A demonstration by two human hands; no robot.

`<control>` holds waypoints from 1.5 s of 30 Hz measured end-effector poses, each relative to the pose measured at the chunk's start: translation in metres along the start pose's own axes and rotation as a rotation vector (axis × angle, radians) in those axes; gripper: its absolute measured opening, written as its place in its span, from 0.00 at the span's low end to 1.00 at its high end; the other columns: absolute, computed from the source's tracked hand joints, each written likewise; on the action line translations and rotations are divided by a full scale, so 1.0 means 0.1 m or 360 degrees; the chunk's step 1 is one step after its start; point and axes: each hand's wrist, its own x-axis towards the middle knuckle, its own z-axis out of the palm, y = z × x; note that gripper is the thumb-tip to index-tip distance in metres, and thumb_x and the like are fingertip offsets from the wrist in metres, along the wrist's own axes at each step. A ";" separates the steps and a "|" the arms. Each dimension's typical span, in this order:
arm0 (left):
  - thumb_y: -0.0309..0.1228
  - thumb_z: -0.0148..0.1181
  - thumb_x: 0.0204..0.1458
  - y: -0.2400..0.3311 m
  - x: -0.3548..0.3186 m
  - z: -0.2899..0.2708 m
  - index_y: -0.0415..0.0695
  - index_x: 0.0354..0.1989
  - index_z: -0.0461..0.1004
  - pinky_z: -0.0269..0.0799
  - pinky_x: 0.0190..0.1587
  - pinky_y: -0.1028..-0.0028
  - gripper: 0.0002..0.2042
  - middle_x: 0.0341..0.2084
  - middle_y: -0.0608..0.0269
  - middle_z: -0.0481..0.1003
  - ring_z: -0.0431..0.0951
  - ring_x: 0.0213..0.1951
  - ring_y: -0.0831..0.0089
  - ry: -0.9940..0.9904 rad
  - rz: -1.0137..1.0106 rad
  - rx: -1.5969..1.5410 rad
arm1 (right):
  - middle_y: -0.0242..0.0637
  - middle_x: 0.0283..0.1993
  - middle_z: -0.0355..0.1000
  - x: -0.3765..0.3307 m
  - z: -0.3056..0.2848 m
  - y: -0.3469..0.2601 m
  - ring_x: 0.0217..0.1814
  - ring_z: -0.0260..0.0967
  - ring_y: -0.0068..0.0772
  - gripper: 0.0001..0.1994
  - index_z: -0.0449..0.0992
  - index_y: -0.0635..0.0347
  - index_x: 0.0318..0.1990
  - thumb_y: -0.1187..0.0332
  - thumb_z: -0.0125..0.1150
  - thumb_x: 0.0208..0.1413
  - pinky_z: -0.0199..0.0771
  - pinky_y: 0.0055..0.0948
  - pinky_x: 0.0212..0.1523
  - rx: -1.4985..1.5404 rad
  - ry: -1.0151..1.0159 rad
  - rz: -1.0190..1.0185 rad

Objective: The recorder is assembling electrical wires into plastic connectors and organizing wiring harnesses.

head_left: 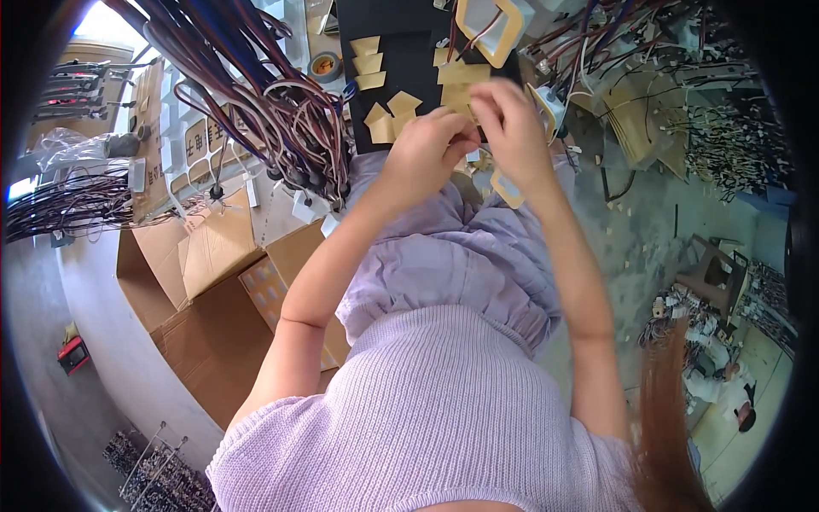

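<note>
My left hand (426, 152) and my right hand (514, 136) meet over my lap at the near edge of a black board (409, 68). Both have thumb and fingers drawn together in a pinch. Whatever sits in the fingertips is too small and too covered to make out. A small white piece (473, 156) shows just under the left fingertips. Below the right hand hangs a white pad with a yellow rim (507, 189). Yellow tape pieces (368, 66) are stuck in rows on the board, and a folded one (403, 104) lies near my left hand.
Bundled dark wires with white connectors (299, 128) hang on the left, beside a tape roll (324, 66). An open cardboard box (213, 324) stands below them. More wire harnesses (725, 136) lie at right. Another person (729, 397) is at the far lower right.
</note>
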 end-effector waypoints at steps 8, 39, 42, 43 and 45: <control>0.25 0.62 0.45 -0.30 0.38 -0.05 0.39 0.31 0.76 0.68 0.51 0.64 0.05 0.53 0.51 0.67 0.70 0.50 0.55 -0.0059 0.0336 0.0478 | 0.58 0.43 0.71 0.72 0.02 0.26 0.44 0.70 0.58 0.12 0.73 0.66 0.40 0.70 0.54 0.50 0.70 0.48 0.45 -0.0357 -0.0325 0.0035; 0.27 0.60 0.46 -0.13 0.48 -0.22 0.38 0.32 0.78 0.68 0.50 0.67 0.07 0.49 0.49 0.70 0.73 0.49 0.55 -0.0395 0.0122 0.0707 | 0.34 0.45 0.74 0.76 -0.23 0.50 0.45 0.71 0.22 0.17 0.72 0.63 0.52 0.62 0.49 0.62 0.70 0.24 0.47 0.0254 -0.0458 0.0627; 0.25 0.59 0.46 0.19 0.18 -0.13 0.37 0.29 0.76 0.70 0.47 0.66 0.05 0.46 0.50 0.71 0.74 0.45 0.54 -0.0240 -0.0053 0.0731 | 0.36 0.31 0.67 0.22 -0.43 0.26 0.32 0.64 0.25 0.08 0.69 0.64 0.39 0.68 0.52 0.58 0.65 0.26 0.37 0.0345 -0.0435 0.0427; 0.24 0.59 0.47 0.20 0.03 -0.15 0.37 0.30 0.74 0.71 0.44 0.68 0.04 0.42 0.52 0.72 0.75 0.41 0.57 -0.0197 0.0079 0.0690 | 0.37 0.33 0.67 -0.01 -0.48 0.16 0.32 0.64 0.29 0.06 0.69 0.65 0.38 0.71 0.53 0.57 0.65 0.26 0.37 0.0336 -0.0293 0.0232; 0.23 0.58 0.49 0.22 -0.21 -0.18 0.37 0.33 0.74 0.70 0.42 0.72 0.04 0.40 0.56 0.71 0.75 0.38 0.64 -0.0267 -0.0157 0.0364 | 0.39 0.36 0.67 -0.42 -0.58 -0.01 0.35 0.66 0.36 0.04 0.69 0.65 0.37 0.76 0.54 0.55 0.67 0.28 0.38 0.0211 -0.0074 -0.0122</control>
